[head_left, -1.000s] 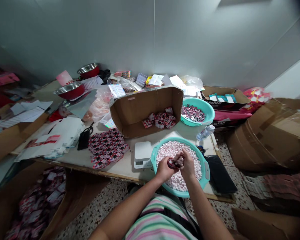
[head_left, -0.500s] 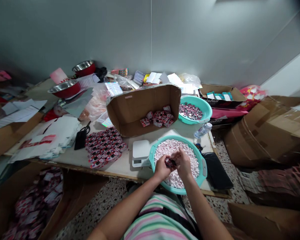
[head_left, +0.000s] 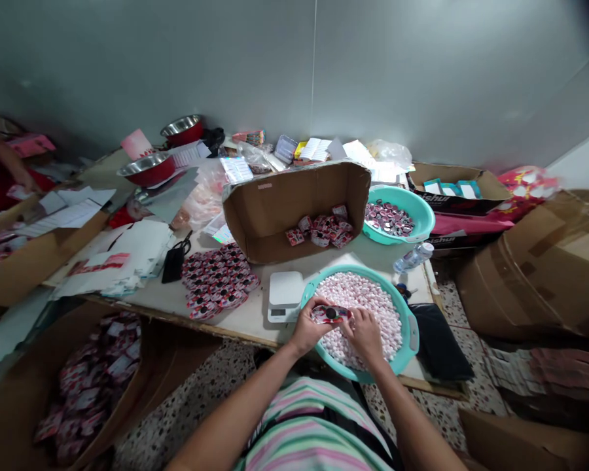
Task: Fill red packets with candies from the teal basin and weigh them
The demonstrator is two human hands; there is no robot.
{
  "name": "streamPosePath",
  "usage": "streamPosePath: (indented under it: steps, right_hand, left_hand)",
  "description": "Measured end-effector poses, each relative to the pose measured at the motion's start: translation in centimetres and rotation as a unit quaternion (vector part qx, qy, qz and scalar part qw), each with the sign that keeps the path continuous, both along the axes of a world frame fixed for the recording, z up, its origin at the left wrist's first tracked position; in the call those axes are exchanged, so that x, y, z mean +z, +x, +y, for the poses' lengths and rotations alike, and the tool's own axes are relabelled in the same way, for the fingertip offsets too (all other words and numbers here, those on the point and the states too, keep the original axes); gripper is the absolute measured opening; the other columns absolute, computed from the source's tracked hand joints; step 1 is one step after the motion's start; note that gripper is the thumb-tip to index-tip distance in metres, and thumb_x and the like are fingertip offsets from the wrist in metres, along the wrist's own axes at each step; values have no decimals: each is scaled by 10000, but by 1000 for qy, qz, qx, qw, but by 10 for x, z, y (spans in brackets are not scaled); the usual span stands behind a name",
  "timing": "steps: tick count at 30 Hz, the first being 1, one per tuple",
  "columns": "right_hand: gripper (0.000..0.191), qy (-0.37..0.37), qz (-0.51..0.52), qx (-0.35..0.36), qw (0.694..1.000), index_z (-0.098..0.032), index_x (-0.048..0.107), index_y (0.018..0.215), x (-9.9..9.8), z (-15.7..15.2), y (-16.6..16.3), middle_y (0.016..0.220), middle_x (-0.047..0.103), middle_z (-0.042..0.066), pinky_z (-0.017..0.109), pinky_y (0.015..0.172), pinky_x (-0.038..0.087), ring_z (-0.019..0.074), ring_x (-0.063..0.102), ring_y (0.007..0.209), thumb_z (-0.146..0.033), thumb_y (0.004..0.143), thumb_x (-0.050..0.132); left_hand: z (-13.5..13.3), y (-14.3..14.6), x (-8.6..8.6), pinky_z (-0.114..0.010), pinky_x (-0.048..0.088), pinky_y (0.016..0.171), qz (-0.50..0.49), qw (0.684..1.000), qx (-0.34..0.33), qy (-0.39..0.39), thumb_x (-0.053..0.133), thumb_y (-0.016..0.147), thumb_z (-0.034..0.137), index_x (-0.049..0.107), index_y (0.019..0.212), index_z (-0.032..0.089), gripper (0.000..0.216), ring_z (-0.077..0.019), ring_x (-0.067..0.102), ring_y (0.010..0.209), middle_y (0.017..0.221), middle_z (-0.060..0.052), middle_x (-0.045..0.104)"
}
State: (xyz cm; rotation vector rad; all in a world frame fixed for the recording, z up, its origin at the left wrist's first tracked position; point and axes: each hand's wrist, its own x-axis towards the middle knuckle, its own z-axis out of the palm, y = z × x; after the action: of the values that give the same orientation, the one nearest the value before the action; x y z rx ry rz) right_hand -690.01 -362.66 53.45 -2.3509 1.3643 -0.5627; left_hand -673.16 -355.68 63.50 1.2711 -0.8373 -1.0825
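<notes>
Over a turquoise basin (head_left: 411, 353) full of small white-pink pellets (head_left: 368, 294), both my hands hold one small red-and-white printed packet (head_left: 330, 314) with a dark round spot in its middle. My left hand (head_left: 308, 328) grips its left end, thumb and fingers closed on it. At the right end, the fingers of my right hand (head_left: 366, 335) pinch the packet's edge. A white digital scale (head_left: 285, 291) stands left of the basin. Farther left, many similar packets (head_left: 218, 278) lie in rows on the table.
A tipped cardboard box (head_left: 255, 222) holds several packets. Behind the basin are a second turquoise basin (head_left: 425, 212) of round pieces and a plastic bottle (head_left: 412, 258). A black pouch (head_left: 442, 340) lies at right. Another person's arm (head_left: 10, 160) shows at far left.
The packet has turned so its printed face with the dark spot shows flat. My right hand has lowered from a raised, cupped position to the packet's right end. The view has shifted slightly left.
</notes>
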Motion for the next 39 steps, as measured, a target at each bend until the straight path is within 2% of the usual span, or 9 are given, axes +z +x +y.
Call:
streamPosePath:
  steps: [3, 6, 11, 14, 17, 24, 27, 31, 39]
  right_hand:
    - [207, -20, 59, 36, 997, -178, 552, 925, -7, 1, 3, 885, 571, 95, 329, 761, 366, 228, 493, 859, -349, 856, 458]
    - [181, 22, 54, 56, 997, -198, 531, 855, -8, -7, 3, 810, 551, 54, 284, 640, 319, 186, 484, 743, -331, 873, 409]
    - [343, 179, -111, -76, 975, -212, 452, 607, 2, -19, 3, 616, 473, -6, 277, 555, 236, 141, 401, 584, -481, 814, 500]
    - [424, 279, -269, -183, 903, -222, 379, 565, 12, -23, 6, 518, 384, -38, 272, 502, 238, 123, 349, 512, -564, 774, 516]
    - [395, 378, -395, -238, 803, -234, 349, 616, 24, -29, 5, 493, 317, -74, 248, 412, 212, 92, 266, 414, -567, 804, 448]
    - [269, 521, -549, -199, 623, -225, 368, 656, 63, -36, 5, 493, 270, -105, 180, 345, 186, 49, 207, 354, -415, 778, 513]
    - [231, 509, -617, -214, 561, -221, 387, 681, 78, -30, 19, 508, 330, -100, 163, 343, 213, 41, 257, 358, -372, 768, 539]
    - [235, 438, -639, -270, 572, -214, 442, 695, 92, -14, 42, 545, 432, -79, 175, 371, 289, 49, 370, 405, -397, 752, 578]
    - [387, 402, -583, -242, 663, -191, 553, 621, 102, 6, 60, 561, 549, -23, 251, 528, 424, 111, 507, 517, -546, 775, 531]
  left_hand:
    - [3, -2, -2, -269, 466, 852, -6, 1000, 4, 13, 813, 583, 245, 550, 908, 179, 423, -156, 596, 908, 1001, -42, 626]
    - [5, -2, -4, -267, 468, 841, -15, 1000, 13, 21, 813, 570, 226, 550, 909, 182, 431, -155, 597, 893, 972, -32, 632]
    - [8, -4, -12, -261, 471, 816, -56, 997, 32, 46, 789, 583, 203, 556, 941, 185, 427, -159, 599, 880, 945, -21, 629]
    - [9, -5, -15, -258, 466, 817, -80, 995, 29, 56, 774, 592, 192, 560, 948, 186, 415, -165, 597, 898, 953, -21, 630]
    - [9, -8, -16, -251, 462, 789, -106, 991, 25, 77, 760, 589, 177, 560, 944, 189, 408, -163, 595, 875, 921, -6, 631]
    - [5, -14, -18, -267, 448, 746, -219, 970, -11, 103, 708, 587, 133, 602, 931, 226, 372, -175, 577, 853, 905, 16, 635]
    - [2, -20, -16, -292, 442, 760, -272, 957, -23, 98, 724, 563, 128, 621, 935, 235, 400, -194, 574, 852, 901, 5, 645]
    - [-2, -27, -13, -301, 446, 774, -299, 949, -48, 86, 726, 566, 121, 631, 938, 238, 402, -205, 579, 869, 914, -4, 659]
    - [-4, -28, -23, -274, 446, 719, -256, 960, -25, 112, 715, 585, 151, 632, 950, 222, 381, -193, 591, 832, 893, -4, 665]
